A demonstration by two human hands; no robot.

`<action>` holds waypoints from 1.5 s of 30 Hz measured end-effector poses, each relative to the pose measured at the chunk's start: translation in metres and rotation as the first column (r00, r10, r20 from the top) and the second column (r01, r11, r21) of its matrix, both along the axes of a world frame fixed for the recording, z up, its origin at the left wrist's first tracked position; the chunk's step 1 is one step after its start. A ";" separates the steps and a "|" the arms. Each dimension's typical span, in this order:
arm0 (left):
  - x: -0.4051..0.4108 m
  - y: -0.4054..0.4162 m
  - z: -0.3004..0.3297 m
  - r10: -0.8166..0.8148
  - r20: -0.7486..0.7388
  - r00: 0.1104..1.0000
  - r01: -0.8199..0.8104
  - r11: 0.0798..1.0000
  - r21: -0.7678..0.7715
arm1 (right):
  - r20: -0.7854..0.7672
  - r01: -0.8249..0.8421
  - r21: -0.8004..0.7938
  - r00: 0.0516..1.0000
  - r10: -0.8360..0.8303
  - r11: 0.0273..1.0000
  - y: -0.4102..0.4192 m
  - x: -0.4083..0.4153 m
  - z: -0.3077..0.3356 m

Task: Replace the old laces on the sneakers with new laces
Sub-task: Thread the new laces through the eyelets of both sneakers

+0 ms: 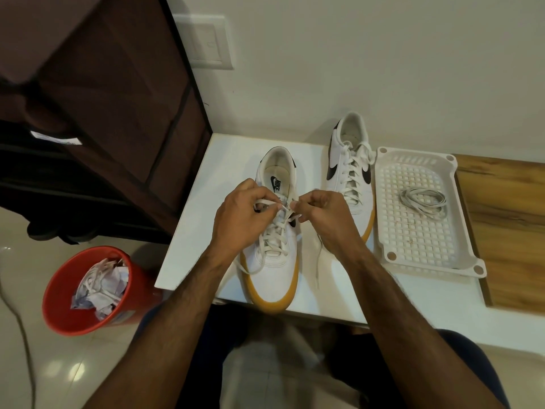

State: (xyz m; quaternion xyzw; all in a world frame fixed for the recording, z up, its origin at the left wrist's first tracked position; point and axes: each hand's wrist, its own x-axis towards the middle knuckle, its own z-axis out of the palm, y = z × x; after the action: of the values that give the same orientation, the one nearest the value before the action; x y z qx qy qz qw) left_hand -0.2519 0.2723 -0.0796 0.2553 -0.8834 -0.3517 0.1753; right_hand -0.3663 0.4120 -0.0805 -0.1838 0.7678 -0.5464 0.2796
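Sneakers are sitting on a white table [206, 172], the nearer Nike sneaker [275, 273] lying toe toward the person so its eyelets are facing both hands. The left hand [239, 214] is curling its fingers around a loop of white lace [272, 231] at the top eyelets, while the right hand [327, 214] is pinching the lace's other side between thumb and forefinger, apparently working it at the throat; whether they are tightening or loosening it cannot be told. One loose lace end is trailing off the toe at 7 o'clock, another is hanging toward 5 o'clock. The second sneaker [351, 160] is standing at 1 o'clock from the first, fully laced, likely set aside out of the way. At 3 o'clock, a white perforated tray [418, 231] is holding a coiled pair of grey-white laces [423, 202], seemingly kept within easy reach. A red bin [59, 305] at 9 o'clock on the floor is holding crumpled paper and what looks like discarded lace.
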 end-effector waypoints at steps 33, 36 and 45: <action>0.002 0.003 0.000 -0.079 0.088 0.993 0.100 0.960 -0.263 | -0.007 -0.013 -0.015 1.000 0.012 1.000 0.001 0.001 0.000; 0.001 0.006 0.003 -0.110 0.089 0.990 0.134 0.933 -0.333 | -0.019 -0.036 -0.025 0.999 0.036 0.999 0.000 0.002 0.000; 0.000 0.003 0.002 -0.107 0.056 0.993 0.115 0.980 -0.163 | -0.073 -0.141 -0.028 0.988 0.138 0.990 0.011 -0.007 0.000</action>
State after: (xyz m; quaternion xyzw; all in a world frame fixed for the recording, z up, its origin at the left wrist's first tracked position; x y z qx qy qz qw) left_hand -0.2522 0.2751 -0.0776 0.1985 -0.9263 -0.2802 0.1551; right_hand -0.3732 0.4235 -0.0806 -0.2609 0.7535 -0.5311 0.2865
